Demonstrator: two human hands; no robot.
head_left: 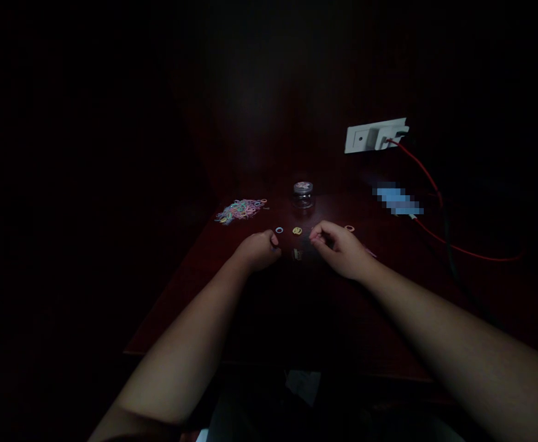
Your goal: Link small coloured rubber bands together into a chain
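My left hand (pixel 258 250) rests low over the dark red table, its fingers curled inward; whether anything is between them is too dark to see. Just beyond its fingertips lies a small blue hair tie (pixel 279 230). My right hand (pixel 340 248) faces it with thumb and fingers bent together, and what they hold, if anything, cannot be made out. Between the hands sits a small bunch of yellow hair ties (pixel 297 231). Nearer to me is a small pale item (pixel 297 253), too dim to name. An orange-pink hair tie (pixel 349 228) lies behind my right hand.
A loose heap of coloured hair ties (pixel 242 210) lies at the back left. Behind the hands stands a clear round jar (pixel 303 195). To the right, a red cable (pixel 419 161) runs from a wall socket (pixel 365 137) to a blurred blue item (pixel 397 200).
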